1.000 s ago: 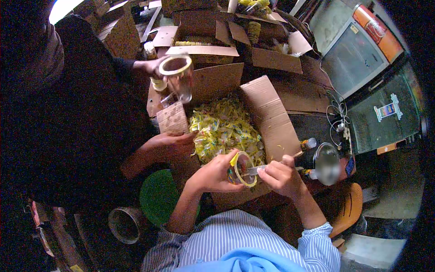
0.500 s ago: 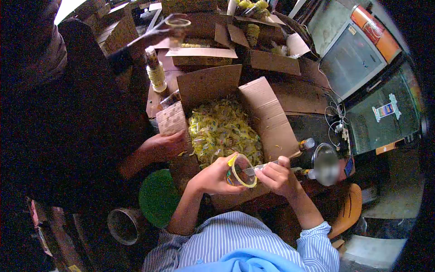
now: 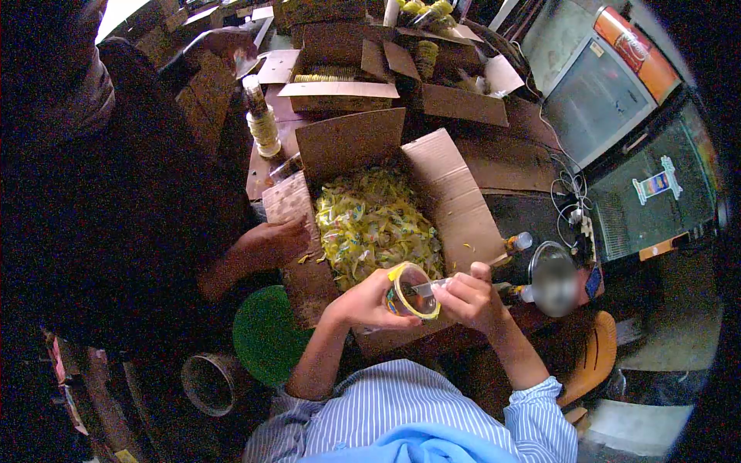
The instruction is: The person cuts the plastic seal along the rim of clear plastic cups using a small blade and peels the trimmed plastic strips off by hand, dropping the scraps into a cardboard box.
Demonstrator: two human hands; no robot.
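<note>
While the left hand (image 3: 364, 303) holds the yellow-rimmed jar (image 3: 407, 303) tilted near the open carton (image 3: 455, 201), the right hand (image 3: 472, 299) pinches a thin strip (image 3: 426, 289) at the jar's mouth, which might snag if twisted.

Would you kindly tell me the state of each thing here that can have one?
Clear jar: uncapped, tilted, held in left hand.
Flat strip: in right hand, tip at the jar's mouth.
Near carton: open, holding many yellow-wrapped pieces.
Far-left carton: open.
Far-right carton: open.
Pale ring stack: upright.

jar (image 3: 423, 310): partly hidden (left hand (image 3: 369, 301)) | round object (image 3: 554, 287): middle blurred
</note>
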